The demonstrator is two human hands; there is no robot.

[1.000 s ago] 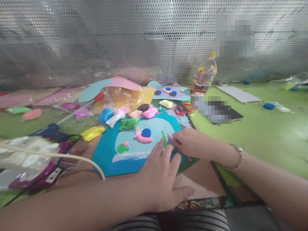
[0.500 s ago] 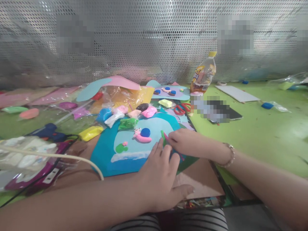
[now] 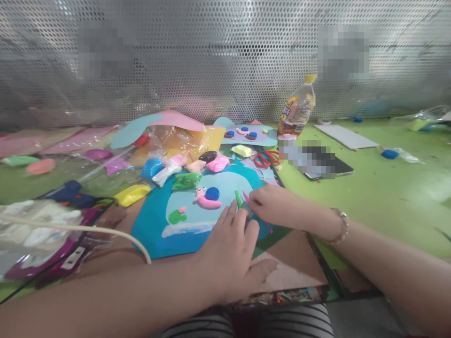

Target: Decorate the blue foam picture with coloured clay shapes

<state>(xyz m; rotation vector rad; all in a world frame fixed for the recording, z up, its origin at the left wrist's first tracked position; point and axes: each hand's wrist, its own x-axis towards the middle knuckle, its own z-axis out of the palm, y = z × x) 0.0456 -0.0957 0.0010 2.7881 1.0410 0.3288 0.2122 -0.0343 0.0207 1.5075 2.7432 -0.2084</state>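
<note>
My right hand (image 3: 273, 203) is closed around a thin pink clay-modelling tool (image 3: 245, 196), whose tip points up and left. Its other end shows below the fist. Just left of the tip, a narrow green clay strip (image 3: 238, 198) lies on the blue paper picture (image 3: 151, 234). My left hand (image 3: 230, 253) rests on the picture's lower right, fingers extended and thumb apart, fingertips close to the strip. A pink clay snail with a blue shell (image 3: 212, 194) and a green clay piece (image 3: 176, 217) topped by a pink flower sit on the picture.
Several bags of coloured clay (image 3: 218, 163) lie behind the picture, near red scissors (image 3: 267, 159). Farther back are a bottle (image 3: 298, 108), a dark tablet-like slab (image 3: 334, 162) and another paper picture (image 3: 260, 136). A pale cable (image 3: 105, 228) crosses the left side.
My right hand has drawn the pink tool slightly right, away from the green strip. My left hand has shifted a little left, and more of the strip shows.
</note>
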